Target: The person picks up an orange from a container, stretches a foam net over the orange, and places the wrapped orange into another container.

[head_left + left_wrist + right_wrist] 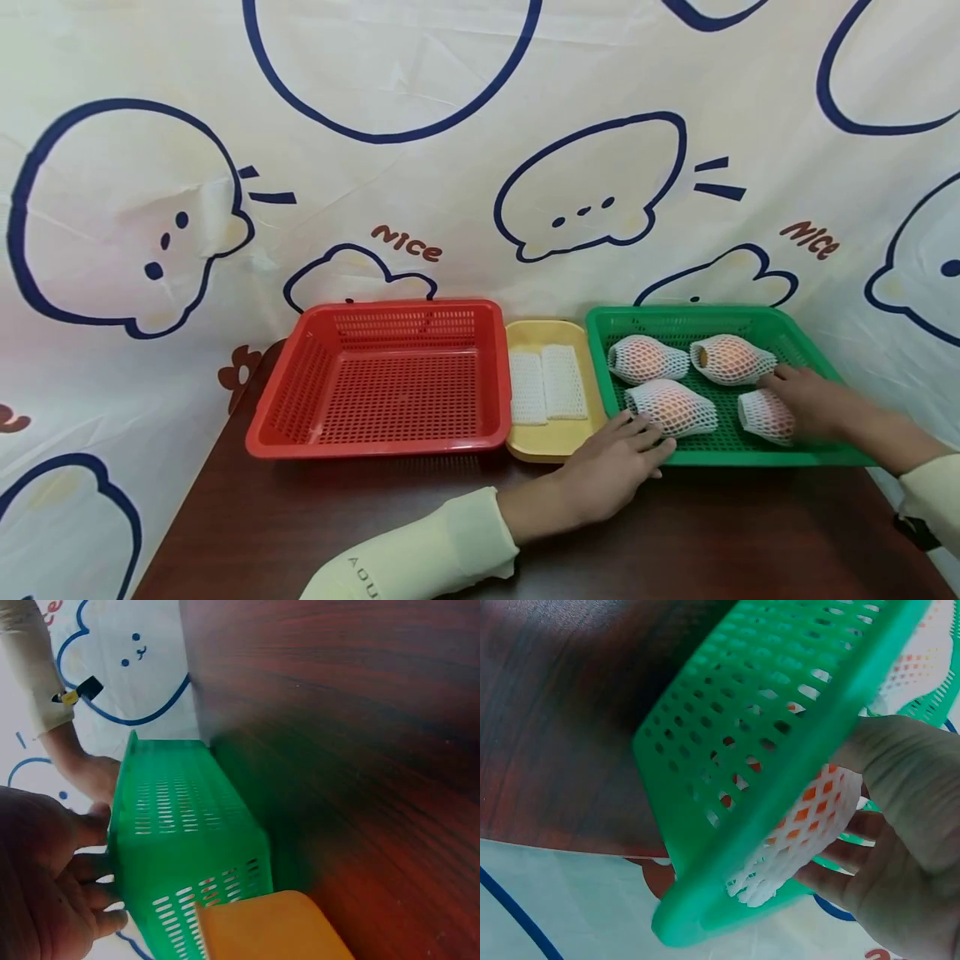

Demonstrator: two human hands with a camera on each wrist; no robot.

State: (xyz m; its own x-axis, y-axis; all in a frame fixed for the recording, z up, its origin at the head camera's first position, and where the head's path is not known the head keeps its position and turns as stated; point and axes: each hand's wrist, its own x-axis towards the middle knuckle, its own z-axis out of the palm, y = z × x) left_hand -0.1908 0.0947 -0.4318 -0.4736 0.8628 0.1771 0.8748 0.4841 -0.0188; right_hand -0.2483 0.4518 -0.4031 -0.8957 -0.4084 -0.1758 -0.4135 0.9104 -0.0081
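Note:
Inside the green basket (720, 457), my right hand (813, 404) holds a fruit in a white foam net (767, 416) near the right end. Its orange-red skin shows through the mesh in the right wrist view, where my fingers curl about the netted fruit (817, 817). My left hand (611, 467) reaches over the basket's near left corner, fingers spread and relaxed, fingertips beside a netted fruit (672, 407). Two more netted fruits, one at left (648, 359) and one at right (732, 359), lie along the back of the basket.
A yellow tray (543, 442) with two flat white foam nets, left (528, 389) and right (564, 382), stands between the green basket and a red basket (390, 447). All rest on a dark brown table (300, 533) against a printed cloth (465, 192).

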